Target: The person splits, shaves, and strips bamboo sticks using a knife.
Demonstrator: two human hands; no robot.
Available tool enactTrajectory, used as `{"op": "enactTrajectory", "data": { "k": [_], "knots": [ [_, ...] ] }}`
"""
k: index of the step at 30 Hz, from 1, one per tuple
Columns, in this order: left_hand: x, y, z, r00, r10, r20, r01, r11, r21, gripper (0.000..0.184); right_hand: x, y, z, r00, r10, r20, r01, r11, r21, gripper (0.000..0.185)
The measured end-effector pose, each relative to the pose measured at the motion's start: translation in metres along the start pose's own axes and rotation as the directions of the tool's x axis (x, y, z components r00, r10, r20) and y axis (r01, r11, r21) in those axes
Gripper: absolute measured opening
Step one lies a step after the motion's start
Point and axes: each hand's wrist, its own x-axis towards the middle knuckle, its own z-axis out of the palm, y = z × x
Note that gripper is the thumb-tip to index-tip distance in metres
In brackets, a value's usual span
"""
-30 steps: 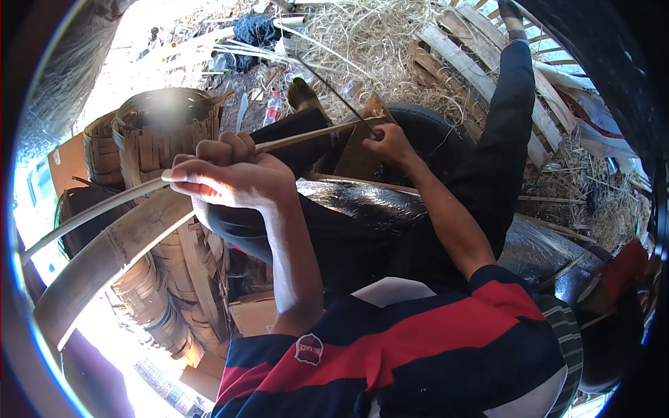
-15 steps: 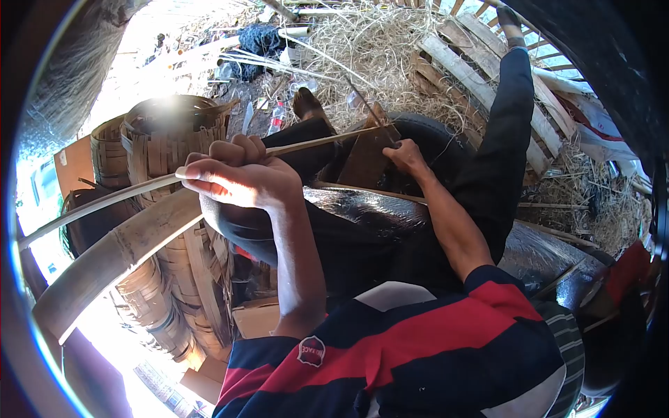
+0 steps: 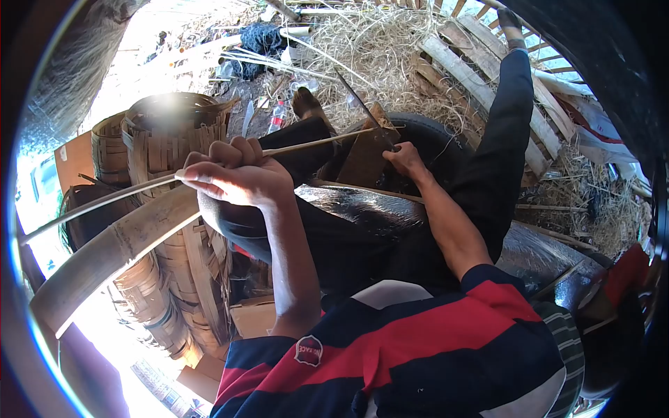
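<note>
Two closed grips: left hand (image 3: 240,171) is clasping a strip (image 3: 317,143), right hand (image 3: 405,160) is gripping a knife (image 3: 358,99), board (image 3: 365,159) is seemingly bracing the strip's far end.

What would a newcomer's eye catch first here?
Likely the long pale strip in the left hand, slanting from the left edge toward the dark blade held by the right hand, upper centre. Next, the red-banded shirt across the bottom and the woven basket at left, glare on its rim.

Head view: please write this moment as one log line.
left hand: grips thin strip | right hand: grips slim dark tool | tool: crosses strip near its end
</note>
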Motion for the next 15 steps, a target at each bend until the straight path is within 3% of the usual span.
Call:
{"op": "enactTrajectory", "data": {
  "k": [1,3,4,6,7,9,10,12,13,15],
  "knots": [
    [0.0,-0.001,0.001,1.0,-0.008,0.0,0.008,1.0,-0.027,0.045,-0.002,-0.004,-0.001,1.0,-0.003,-0.005,0.003,1.0,-0.002,0.027],
    [-0.002,0.002,0.002,1.0,-0.002,0.008,0.002,0.999,-0.048,0.045,-0.002,-0.014,-0.003,0.961,-0.266,-0.072,0.259,0.962,-0.089,0.031],
    [-0.004,0.002,0.001,1.0,-0.002,0.018,0.003,0.998,-0.056,0.045,-0.006,-0.023,0.001,0.962,-0.261,-0.075,0.254,0.963,-0.09,0.031],
    [-0.005,0.003,0.001,1.0,-0.014,0.024,0.014,0.999,-0.033,0.045,-0.014,-0.041,0.009,0.842,-0.528,-0.114,0.522,0.849,-0.078,0.034],
    [-0.006,0.004,-0.001,1.0,-0.015,0.028,0.015,1.0,-0.01,0.045,-0.02,-0.05,0.006,0.844,-0.526,-0.104,0.52,0.85,-0.078,0.034],
    [-0.005,0.002,-0.002,1.0,-0.014,-0.003,0.014,1.0,-0.015,0.045,-0.026,-0.066,0.002,0.911,-0.395,0.122,0.401,0.915,-0.034,0.048],
    [-0.003,0.002,-0.002,1.0,-0.01,-0.03,0.009,1.0,-0.03,0.045,-0.017,-0.052,0.008,0.908,-0.399,0.126,0.405,0.914,-0.03,0.048],
    [0.0,0.002,-0.009,0.999,-0.015,-0.039,0.014,1.0,-0.019,0.045,0.011,0.003,0.019,0.957,-0.278,-0.085,0.266,0.954,-0.137,0.049],
    [0.001,0.002,-0.01,0.999,-0.026,-0.043,0.025,0.999,-0.021,0.045,0.013,0.014,0.012,0.954,-0.284,-0.093,0.271,0.953,-0.133,0.049],
    [0.0,0.003,-0.006,1.0,-0.013,-0.015,0.013,1.0,0.007,0.045,0.012,0.029,0.001,0.992,-0.023,-0.126,0.003,0.988,-0.153,0.04]
  ]
}}
